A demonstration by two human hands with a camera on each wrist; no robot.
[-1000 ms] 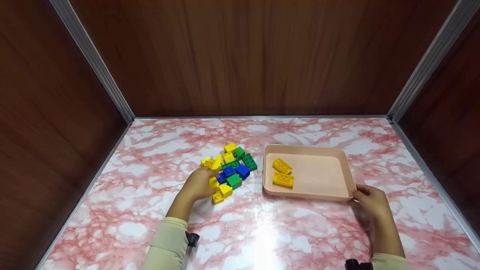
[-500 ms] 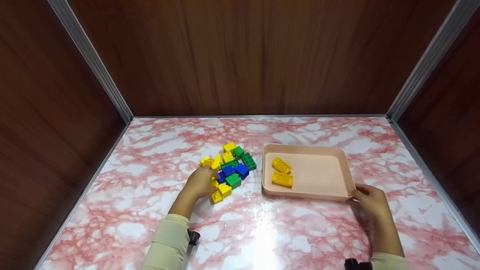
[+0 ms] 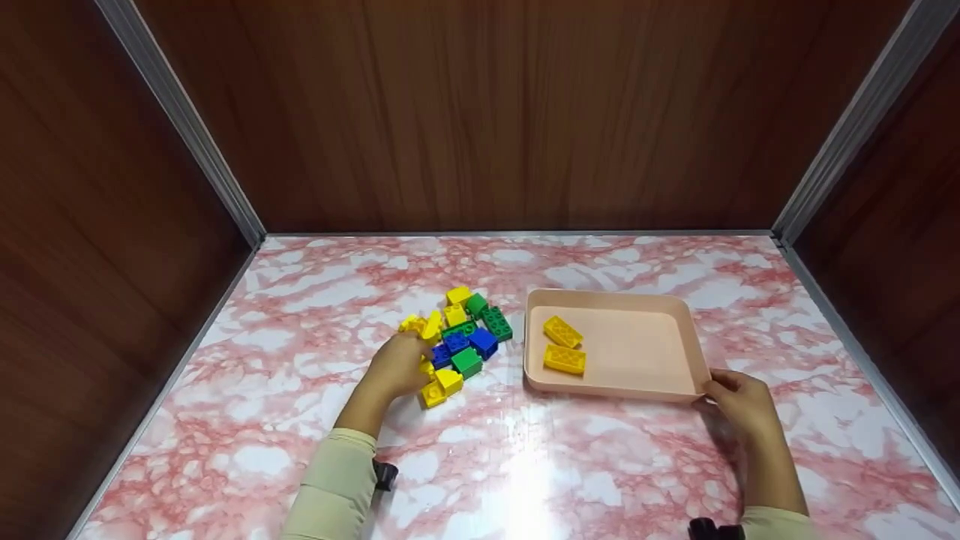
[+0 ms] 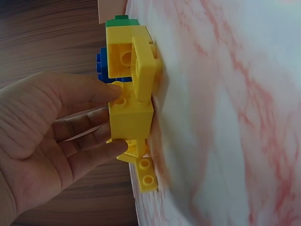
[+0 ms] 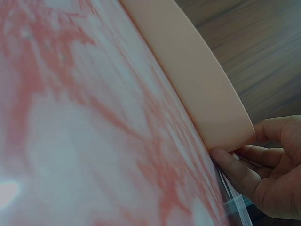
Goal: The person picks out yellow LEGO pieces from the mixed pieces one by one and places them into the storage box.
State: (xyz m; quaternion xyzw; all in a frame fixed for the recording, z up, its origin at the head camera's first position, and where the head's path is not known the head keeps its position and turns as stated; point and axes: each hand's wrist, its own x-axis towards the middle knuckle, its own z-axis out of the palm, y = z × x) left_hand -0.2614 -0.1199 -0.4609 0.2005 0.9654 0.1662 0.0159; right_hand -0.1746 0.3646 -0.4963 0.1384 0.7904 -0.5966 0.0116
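At the left side of a pile of toy building bricks, my left hand (image 3: pixel 399 366) grips a yellow brick (image 4: pixel 131 121), its fingertips on the studded face and lower edge. The head view mostly hides that brick behind the hand. Around it lie more yellow bricks (image 3: pixel 448 381), green bricks (image 3: pixel 466 363) and blue bricks (image 3: pixel 484 343), close together on the table. My right hand (image 3: pixel 744 405) pinches the near right corner of a peach-coloured tray (image 3: pixel 622 388). Two yellow bricks (image 3: pixel 564 359) lie inside the tray, toward its left.
The pink and white marbled table (image 3: pixel 465 487) runs back to a brown wood-grain wall (image 3: pixel 517 120). Similar panels with metal edging stand at left and right. A narrow strip of table separates the pile from the tray.
Both hands stay almost in place. My left hand shifts only very slightly among the bricks. The tray and its two bricks look the same.
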